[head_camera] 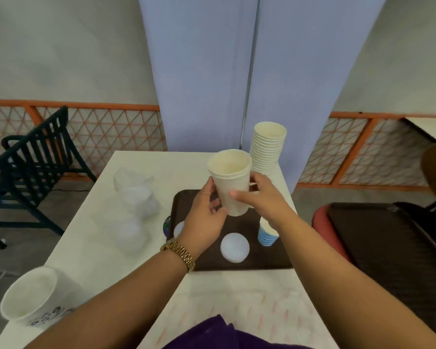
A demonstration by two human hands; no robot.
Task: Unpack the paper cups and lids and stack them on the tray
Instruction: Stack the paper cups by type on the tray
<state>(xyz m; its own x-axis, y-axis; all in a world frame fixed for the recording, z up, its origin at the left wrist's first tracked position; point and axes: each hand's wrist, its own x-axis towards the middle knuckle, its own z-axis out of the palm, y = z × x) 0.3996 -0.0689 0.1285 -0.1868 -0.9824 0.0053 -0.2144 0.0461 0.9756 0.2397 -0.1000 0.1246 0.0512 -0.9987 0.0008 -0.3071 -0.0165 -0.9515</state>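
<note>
Cream paper cups (230, 182), a few nested together, are in both your hands above the brown tray (249, 258). Your left hand (207, 217) grips the lower wall, and your right hand (259, 197) holds the side with the thumb across the front. A tall stack of cups (268, 149) stands at the tray's far edge. A white lid (235, 247) and a blue striped cup (267, 235) sit on the tray. On the surface (91, 248) at near left lies a cup with dark lettering (33, 298), too blurred to read.
</note>
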